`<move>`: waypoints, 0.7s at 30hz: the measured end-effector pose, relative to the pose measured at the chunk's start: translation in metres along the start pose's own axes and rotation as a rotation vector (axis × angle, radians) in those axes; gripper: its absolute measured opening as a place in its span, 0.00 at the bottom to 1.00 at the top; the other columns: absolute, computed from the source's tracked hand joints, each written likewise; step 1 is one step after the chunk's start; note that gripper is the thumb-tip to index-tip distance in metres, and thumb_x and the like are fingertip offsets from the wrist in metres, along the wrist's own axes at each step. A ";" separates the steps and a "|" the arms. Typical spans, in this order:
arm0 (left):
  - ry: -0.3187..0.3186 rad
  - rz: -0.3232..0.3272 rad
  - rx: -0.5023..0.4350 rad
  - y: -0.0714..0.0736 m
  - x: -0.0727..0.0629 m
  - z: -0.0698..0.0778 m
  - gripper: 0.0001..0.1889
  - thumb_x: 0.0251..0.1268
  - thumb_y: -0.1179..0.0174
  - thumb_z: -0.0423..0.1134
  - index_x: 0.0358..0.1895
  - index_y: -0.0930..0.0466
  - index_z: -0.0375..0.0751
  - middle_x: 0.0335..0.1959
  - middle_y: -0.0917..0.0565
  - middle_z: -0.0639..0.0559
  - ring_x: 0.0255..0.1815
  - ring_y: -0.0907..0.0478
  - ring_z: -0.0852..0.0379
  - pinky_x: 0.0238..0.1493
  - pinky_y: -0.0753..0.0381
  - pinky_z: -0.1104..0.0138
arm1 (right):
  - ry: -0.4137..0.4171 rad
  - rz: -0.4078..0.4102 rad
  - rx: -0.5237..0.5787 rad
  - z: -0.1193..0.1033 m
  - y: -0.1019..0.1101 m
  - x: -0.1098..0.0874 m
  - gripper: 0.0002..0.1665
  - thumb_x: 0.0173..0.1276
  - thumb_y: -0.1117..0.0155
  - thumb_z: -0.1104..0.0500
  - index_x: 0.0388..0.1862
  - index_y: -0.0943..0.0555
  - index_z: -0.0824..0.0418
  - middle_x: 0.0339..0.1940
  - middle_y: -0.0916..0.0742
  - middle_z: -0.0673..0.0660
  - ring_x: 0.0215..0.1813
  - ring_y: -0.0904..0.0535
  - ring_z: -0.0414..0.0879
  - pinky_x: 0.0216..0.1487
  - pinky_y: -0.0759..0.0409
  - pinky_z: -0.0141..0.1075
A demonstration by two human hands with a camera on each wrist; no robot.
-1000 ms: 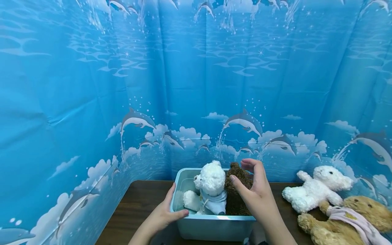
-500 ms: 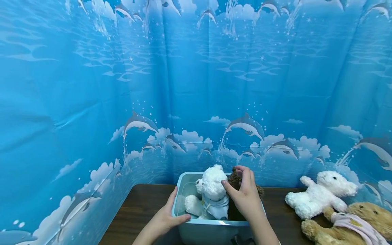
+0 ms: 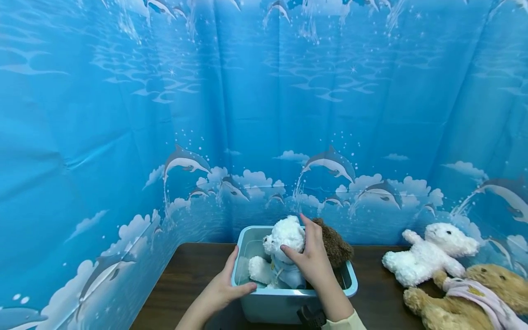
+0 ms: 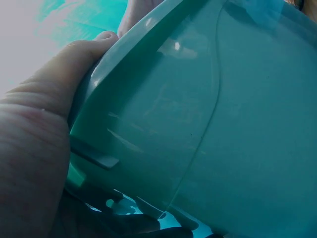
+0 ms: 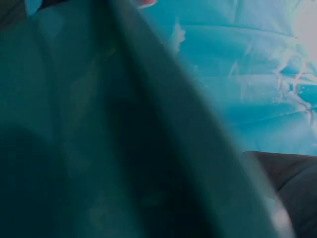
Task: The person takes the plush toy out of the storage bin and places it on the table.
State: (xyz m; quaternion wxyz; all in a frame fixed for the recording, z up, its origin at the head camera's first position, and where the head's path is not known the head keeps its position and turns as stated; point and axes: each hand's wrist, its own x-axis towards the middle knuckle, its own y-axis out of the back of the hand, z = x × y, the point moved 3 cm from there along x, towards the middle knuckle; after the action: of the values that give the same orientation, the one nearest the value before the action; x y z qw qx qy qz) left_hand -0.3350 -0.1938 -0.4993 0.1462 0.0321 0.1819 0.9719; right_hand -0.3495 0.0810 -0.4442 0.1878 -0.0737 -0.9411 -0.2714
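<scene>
A pale blue-green plastic bin [image 3: 288, 292] stands on the dark table, with a white teddy bear [image 3: 284, 236] in a light blue top sitting inside. My left hand [image 3: 222, 286] grips its near left corner, thumb over the rim; the left wrist view shows that thumb [image 4: 74, 64] along the bin wall [image 4: 198, 124]. Over the white bear's right side is my right hand [image 3: 311, 256], thumb across the lower head and a straight index finger beside the ear. A brown teddy bear [image 3: 335, 245] leans right in the bin, partly hidden behind this hand.
Right of the bin, another white bear [image 3: 431, 252] and a tan bear [image 3: 474, 295] in a pink top lie on the table [image 3: 181, 275]. A blue dolphin-print curtain [image 3: 264, 114] hangs behind the table and along its left side.
My right hand has moved left from the brown bear to the white bear. The brown bear has tipped right toward the bin's far right rim. My left hand stays on the bin.
</scene>
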 end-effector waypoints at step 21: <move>-0.017 -0.009 0.012 0.000 0.002 -0.002 0.66 0.67 0.24 0.56 0.92 0.68 0.48 0.90 0.47 0.33 0.80 0.32 0.30 0.70 0.22 0.34 | 0.062 -0.126 -0.241 -0.001 -0.010 -0.001 0.39 0.51 0.07 0.56 0.55 0.26 0.47 0.61 0.19 0.62 0.59 0.21 0.58 0.58 0.19 0.60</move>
State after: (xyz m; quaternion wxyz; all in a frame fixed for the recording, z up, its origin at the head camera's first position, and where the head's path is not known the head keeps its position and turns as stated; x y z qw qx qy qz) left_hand -0.3373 -0.1942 -0.5009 0.1520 0.0406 0.1864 0.9698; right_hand -0.3502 0.0718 -0.4488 0.1891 -0.0279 -0.8982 -0.3958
